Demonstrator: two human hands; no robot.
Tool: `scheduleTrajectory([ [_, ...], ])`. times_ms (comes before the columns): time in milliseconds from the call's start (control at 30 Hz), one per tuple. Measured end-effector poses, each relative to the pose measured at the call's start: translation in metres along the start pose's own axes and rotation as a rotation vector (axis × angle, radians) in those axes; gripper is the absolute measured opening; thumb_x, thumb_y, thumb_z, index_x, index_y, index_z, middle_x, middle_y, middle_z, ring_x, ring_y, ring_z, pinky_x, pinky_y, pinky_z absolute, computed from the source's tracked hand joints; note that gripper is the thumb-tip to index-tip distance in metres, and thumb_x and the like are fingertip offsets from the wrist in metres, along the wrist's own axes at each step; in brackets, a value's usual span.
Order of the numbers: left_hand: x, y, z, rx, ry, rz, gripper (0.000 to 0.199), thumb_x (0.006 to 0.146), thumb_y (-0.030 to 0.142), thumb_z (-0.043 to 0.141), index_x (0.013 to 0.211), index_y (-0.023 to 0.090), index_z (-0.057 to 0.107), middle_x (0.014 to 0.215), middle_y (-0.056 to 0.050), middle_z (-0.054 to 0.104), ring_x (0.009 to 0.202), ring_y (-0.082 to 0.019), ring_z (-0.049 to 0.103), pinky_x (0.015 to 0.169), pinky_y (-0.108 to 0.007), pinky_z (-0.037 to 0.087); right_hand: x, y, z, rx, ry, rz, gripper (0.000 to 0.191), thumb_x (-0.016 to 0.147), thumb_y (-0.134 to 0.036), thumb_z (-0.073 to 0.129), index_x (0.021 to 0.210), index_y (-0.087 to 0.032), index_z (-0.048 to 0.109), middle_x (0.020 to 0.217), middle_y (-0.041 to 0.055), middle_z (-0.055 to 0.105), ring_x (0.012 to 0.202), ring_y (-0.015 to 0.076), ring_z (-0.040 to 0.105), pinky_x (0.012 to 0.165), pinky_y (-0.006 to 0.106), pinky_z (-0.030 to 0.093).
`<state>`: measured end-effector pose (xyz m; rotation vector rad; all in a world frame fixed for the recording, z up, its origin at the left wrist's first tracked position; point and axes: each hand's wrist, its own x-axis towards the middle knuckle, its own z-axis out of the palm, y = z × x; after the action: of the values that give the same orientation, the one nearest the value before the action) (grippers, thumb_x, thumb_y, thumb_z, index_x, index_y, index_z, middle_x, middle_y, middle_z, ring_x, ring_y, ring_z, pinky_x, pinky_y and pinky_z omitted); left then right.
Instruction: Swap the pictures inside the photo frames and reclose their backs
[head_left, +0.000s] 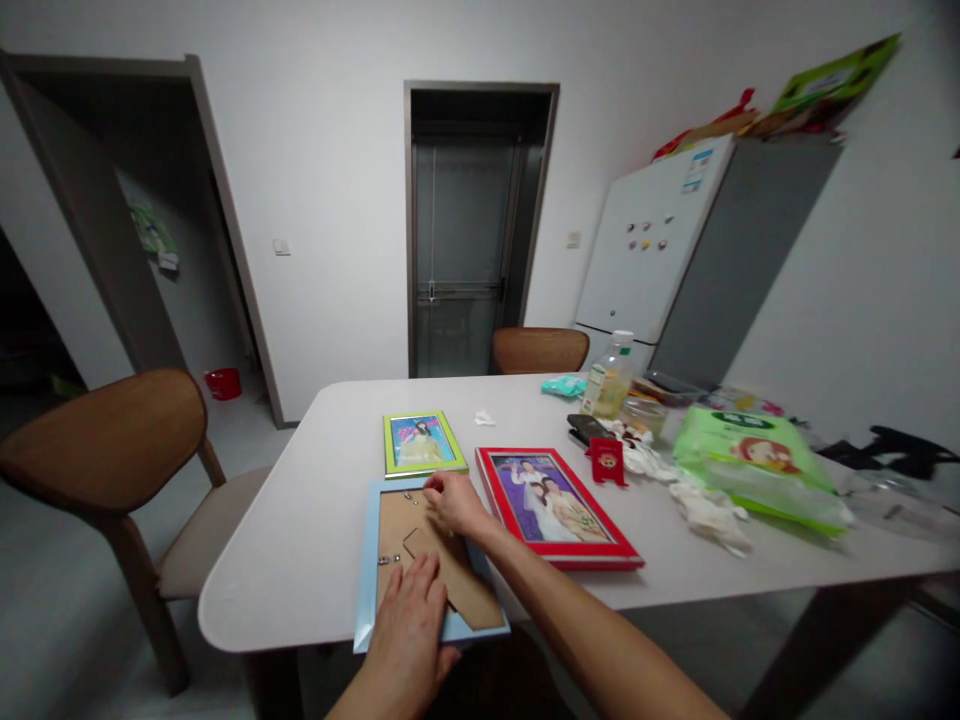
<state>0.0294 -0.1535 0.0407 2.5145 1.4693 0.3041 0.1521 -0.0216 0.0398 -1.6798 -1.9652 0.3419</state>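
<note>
A light blue picture frame (pixel 367 577) lies face down at the table's front edge, its brown backing board and small metal clips showing. My left hand (pixel 412 617) rests on the lower part of the backing, fingers spread. At the top edge of that frame is my right hand (pixel 455 503), its fingers bent and pressed together; whatever they hold, if anything, is too small to make out. Just behind sits a green frame (pixel 424 444) with a picture of a person in a yellow dress. A red frame (pixel 555 508) with a wedding picture lies to the right, face up.
On the right of the white table (pixel 285 560) are a bottle (pixel 609 380), a black object (pixel 590 430), a small red stand (pixel 607 461), crumpled tissues (pixel 709 515) and a green tissue pack (pixel 757 460). Chairs stand at the left (pixel 105 440) and behind (pixel 540 350).
</note>
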Motion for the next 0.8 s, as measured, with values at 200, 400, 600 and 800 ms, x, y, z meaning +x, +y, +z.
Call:
scheduleTrajectory([
  [200,0.004,-0.002,0.004,-0.037,-0.027,-0.011,0.039,0.058,0.016,0.061,0.096,0.015,0.052,0.132,-0.011,0.033,0.122,-0.024,0.025,0.100,-0.044,0.020,0.001,-0.010,0.015,-0.047,-0.033,0.029,0.018,0.070,-0.028,0.051,0.078,-0.021,0.066,0.077,0.0046,0.067,0.071,0.0132,0.059,0.057,0.019,0.035],
  [400,0.005,0.003,0.002,-0.045,-0.044,-0.051,0.049,0.057,0.014,0.061,0.104,0.009,0.049,0.130,-0.015,0.034,0.122,-0.025,0.027,0.101,-0.043,0.021,0.021,-0.017,0.033,-0.119,-0.030,0.107,0.017,0.069,-0.031,0.052,0.072,-0.019,0.065,0.074,0.0075,0.065,0.070,0.0171,0.058,0.056,0.023,0.035],
  [600,0.004,0.001,0.010,-0.078,-0.009,-0.053,0.050,0.057,0.013,0.059,0.106,0.009,0.048,0.130,-0.015,0.034,0.122,-0.024,0.026,0.101,-0.043,0.020,0.032,-0.013,0.039,-0.154,-0.030,0.120,0.020,0.068,-0.030,0.055,0.084,-0.018,0.058,0.085,0.0077,0.060,0.078,0.0176,0.055,0.061,0.025,0.035],
  [800,0.003,0.002,0.009,-0.098,-0.001,-0.053,0.044,0.058,0.011,0.055,0.101,0.011,0.051,0.130,-0.013,0.035,0.122,-0.023,0.027,0.101,-0.044,0.021,0.032,-0.013,0.037,-0.135,-0.012,0.100,0.019,0.069,-0.031,0.055,0.082,-0.018,0.056,0.089,0.0063,0.057,0.077,0.0151,0.053,0.063,0.024,0.033],
])
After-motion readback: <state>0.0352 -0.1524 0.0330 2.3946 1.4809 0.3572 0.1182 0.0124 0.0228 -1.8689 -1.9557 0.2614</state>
